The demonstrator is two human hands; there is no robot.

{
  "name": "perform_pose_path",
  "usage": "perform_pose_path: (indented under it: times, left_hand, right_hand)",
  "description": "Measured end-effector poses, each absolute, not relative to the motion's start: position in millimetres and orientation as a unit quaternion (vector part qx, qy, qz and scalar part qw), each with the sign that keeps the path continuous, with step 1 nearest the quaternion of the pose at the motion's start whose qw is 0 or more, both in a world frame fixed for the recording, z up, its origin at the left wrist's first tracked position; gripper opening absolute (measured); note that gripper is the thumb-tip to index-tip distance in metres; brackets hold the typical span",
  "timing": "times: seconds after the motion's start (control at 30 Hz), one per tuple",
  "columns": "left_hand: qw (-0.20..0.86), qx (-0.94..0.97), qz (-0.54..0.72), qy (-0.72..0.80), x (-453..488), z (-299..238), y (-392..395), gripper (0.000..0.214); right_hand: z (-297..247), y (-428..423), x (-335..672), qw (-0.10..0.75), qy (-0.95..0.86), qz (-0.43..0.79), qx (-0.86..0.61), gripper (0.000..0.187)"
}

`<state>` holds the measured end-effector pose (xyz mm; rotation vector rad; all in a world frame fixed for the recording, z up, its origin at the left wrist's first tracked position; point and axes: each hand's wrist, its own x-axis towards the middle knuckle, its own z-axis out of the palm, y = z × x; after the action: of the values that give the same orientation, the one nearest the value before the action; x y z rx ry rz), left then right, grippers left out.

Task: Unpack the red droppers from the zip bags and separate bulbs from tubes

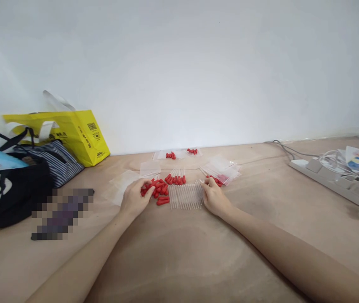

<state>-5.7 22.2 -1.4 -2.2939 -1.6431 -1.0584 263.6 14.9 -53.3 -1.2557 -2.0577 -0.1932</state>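
Observation:
My left hand reaches into a pile of red rubber bulbs, its thumb and fingers closed around a bulb at the near side of the heap. At the right end of a row of clear glass dropper tubes, my right hand pinches a tube; its fingertips partly hide it. Two red bulbs lie just left of the row. Behind it, several droppers with red bulbs fitted lie side by side, bulbs toward me.
Clear plastic bags lie right of the droppers, and others lie left. Another bag with red-bulbed droppers rests by the wall. A yellow bag and black bag stand left; a power strip with cables lies right.

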Motion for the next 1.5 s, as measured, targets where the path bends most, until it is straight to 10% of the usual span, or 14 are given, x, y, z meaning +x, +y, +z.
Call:
perform_pose_path:
  times: [0.43, 1.5]
  left_hand:
    - [0.234, -0.747, -0.319, -0.535, 13, -10, 20, 0.017]
    - [0.150, -0.867, -0.253, -0.403, 1, -11, 19, 0.022]
  right_hand:
    - [-32, 16, 290, 0.340, -0.704, -0.159, -0.603, 0.020]
    - [-12, 50, 323, 0.140, -0.687, -0.010, -0.713, 0.031]
